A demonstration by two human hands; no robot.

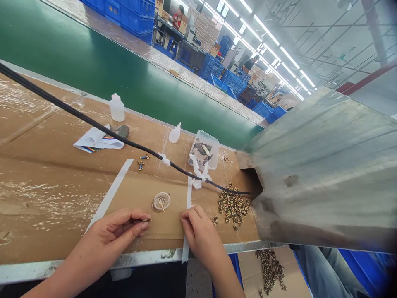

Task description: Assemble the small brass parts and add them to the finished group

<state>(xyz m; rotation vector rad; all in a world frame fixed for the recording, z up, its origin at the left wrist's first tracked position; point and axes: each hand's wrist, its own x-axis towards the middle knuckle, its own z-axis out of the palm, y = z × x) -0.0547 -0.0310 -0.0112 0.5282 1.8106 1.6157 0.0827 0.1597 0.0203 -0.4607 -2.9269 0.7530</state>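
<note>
My left hand (119,231) pinches a small dark-and-gold figurine piece (147,220) between thumb and forefinger, just above the cardboard. My right hand (201,234) is closed, thumb against fingertips, by a strip of white tape; whatever it may hold is hidden. Between and beyond the hands sits a round clear dish (161,201) with a thin pale stick (161,205) in it. To the right of my right hand lies a heap of small black, yellow and red pieces (233,207). A few loose pieces (215,220) lie close to that hand.
A black cable (149,151) crosses above the cardboard-covered bench (46,178). Two white bottles (117,108), a clear tub (211,140) and two small blue figures (141,165) stand or lie farther back. A green conveyor (139,87) runs behind; a metal housing (316,178) blocks the right.
</note>
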